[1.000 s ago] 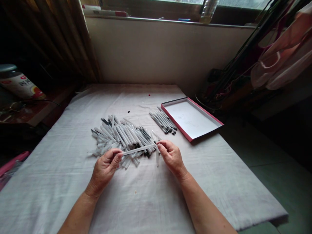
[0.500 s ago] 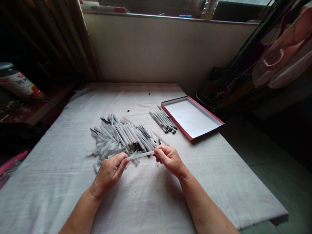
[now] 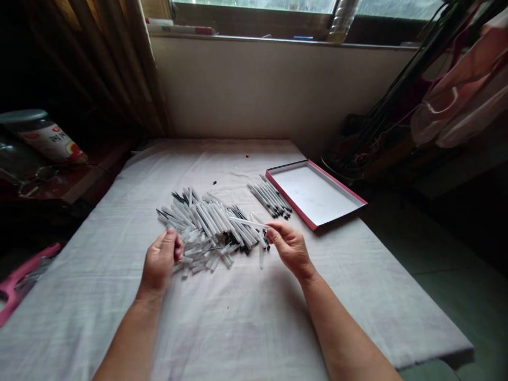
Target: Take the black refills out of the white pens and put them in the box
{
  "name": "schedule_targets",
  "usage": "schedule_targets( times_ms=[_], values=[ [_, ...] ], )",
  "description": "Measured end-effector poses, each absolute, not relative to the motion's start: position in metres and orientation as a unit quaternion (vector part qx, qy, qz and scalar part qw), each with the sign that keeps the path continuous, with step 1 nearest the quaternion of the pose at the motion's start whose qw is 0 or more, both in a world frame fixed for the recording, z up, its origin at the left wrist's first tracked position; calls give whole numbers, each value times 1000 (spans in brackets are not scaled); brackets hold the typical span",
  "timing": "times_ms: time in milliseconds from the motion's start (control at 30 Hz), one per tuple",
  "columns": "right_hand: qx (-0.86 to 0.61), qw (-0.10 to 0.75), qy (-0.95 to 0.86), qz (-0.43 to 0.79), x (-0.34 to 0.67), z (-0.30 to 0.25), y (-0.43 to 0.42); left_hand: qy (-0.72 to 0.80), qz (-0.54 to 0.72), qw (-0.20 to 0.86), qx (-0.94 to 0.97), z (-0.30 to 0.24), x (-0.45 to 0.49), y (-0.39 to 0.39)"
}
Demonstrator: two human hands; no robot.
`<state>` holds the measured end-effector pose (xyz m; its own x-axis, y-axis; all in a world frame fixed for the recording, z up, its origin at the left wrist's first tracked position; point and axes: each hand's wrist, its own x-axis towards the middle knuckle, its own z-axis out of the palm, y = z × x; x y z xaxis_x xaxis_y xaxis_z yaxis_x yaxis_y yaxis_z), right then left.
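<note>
A pile of clear pen barrels and black-tipped parts (image 3: pixel 210 227) lies in the middle of the white cloth (image 3: pixel 238 323). My right hand (image 3: pixel 289 244) is closed on one clear pen barrel (image 3: pixel 248 223), which sticks out to the left just above the pile. At the pile's left edge, my left hand (image 3: pixel 161 259) has its fingers pinched together. A thin dark refill (image 3: pixel 212 247) seems to run from them to the right. A smaller row of finished pens (image 3: pixel 270 200) lies beside the tray.
An open red-rimmed white tray (image 3: pixel 317 193) sits at the right on the cloth. A jar (image 3: pixel 50 137) stands on a dark side table at the left, and a pink object (image 3: pixel 16 280) lies below it. The wall and window sill are behind; cables and cloth hang at the right.
Both hands held one clear barrel between them. My left hand has let go and moved left to the pile's edge. My right hand keeps the barrel and has raised it over the pile.
</note>
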<state>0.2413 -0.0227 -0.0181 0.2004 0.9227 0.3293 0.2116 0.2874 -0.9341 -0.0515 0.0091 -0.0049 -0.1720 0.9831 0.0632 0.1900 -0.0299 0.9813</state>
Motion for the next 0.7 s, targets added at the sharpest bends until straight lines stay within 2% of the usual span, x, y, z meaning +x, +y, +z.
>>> schedule_targets(
  times_ms=[167,267,500,700],
  values=[
    [-587,483,-629,166,210,-9,-7,574,448,62,683,-16,-44,11],
    [-626,404,-657,114,187,1,5,562,412,-37,717,-29,-51,16],
    [-648,250,-717,58,147,8,25,580,361,-23,730,-44,-55,20],
    [-647,251,-717,62,151,10,27,566,366,-10,739,-45,-56,21]
  ],
)
